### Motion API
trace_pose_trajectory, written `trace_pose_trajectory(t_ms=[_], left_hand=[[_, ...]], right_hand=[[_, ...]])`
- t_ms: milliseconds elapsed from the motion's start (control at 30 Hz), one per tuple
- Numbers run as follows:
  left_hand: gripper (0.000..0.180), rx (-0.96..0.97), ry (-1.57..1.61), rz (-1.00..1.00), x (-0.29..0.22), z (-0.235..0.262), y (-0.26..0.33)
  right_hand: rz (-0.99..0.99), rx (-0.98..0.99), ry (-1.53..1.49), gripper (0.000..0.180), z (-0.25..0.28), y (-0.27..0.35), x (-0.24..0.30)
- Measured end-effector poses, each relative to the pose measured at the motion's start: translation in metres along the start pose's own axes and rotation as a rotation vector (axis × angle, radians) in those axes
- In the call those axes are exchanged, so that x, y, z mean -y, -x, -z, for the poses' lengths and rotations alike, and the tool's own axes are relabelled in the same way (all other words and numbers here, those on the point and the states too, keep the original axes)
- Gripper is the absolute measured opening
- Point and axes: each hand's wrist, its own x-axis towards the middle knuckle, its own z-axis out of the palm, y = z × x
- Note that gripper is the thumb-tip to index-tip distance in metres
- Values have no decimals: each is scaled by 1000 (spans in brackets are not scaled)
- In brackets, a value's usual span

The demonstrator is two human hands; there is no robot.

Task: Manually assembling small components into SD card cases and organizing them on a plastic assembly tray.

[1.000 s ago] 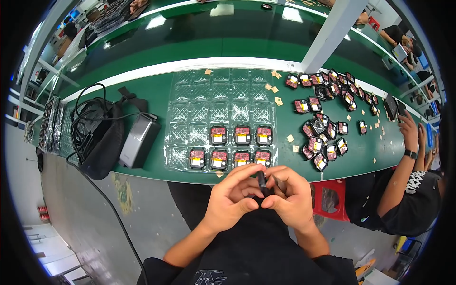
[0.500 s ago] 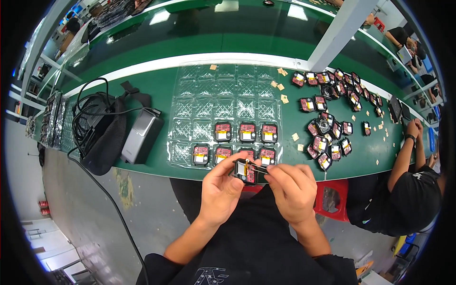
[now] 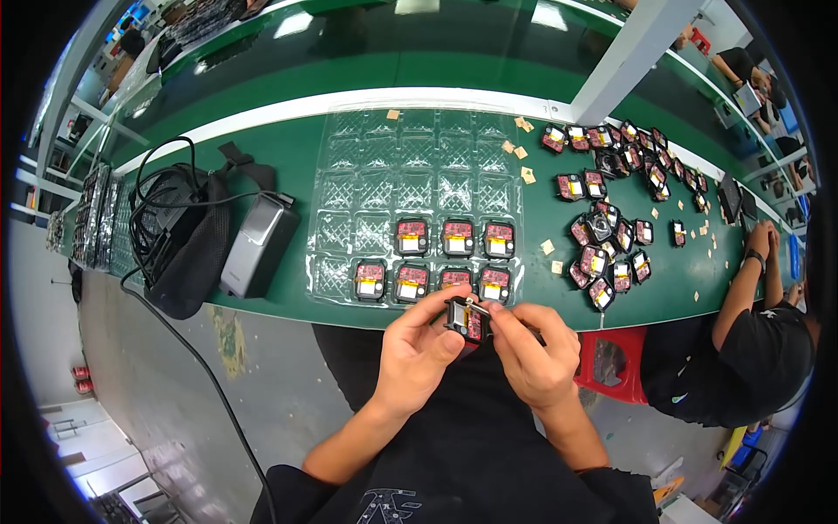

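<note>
My left hand (image 3: 417,356) is closed around the edges of a small electronic module (image 3: 467,321) with a black case, a red circuit board and a pale label. It is tilted above the table's front edge. From the right, my right hand (image 3: 539,354) pinches slim metal tweezers (image 3: 479,308), whose tips reach the module's upper side; the exact contact point is too small to make out. Just beyond my hands lies a clear plastic tray (image 3: 336,227), its two nearest rows partly filled with similar modules (image 3: 412,281).
Many more modules (image 3: 594,262) lie loose and bunched to the right, among small tan squares (image 3: 528,175). On the left stand a grey box-shaped device (image 3: 257,244) and a black bag (image 3: 188,262) with cables. A co-worker (image 3: 742,341) sits at the right, near a grey post (image 3: 628,65).
The module has turned in my left hand and shifted slightly right. The tweezers, still in my right hand, now lie closer against its upper edge. The view has shifted a little.
</note>
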Motion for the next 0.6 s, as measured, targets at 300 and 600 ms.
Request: trace_pose_trajectory(t_ms=[300, 600], left_hand=[[64, 3, 61, -4, -1, -1, -1], [71, -49, -118, 26, -4, -1, 0]], right_hand=[[-211, 61, -212, 23, 4, 0, 0], [-154, 81, -101, 22, 5, 1, 0]])
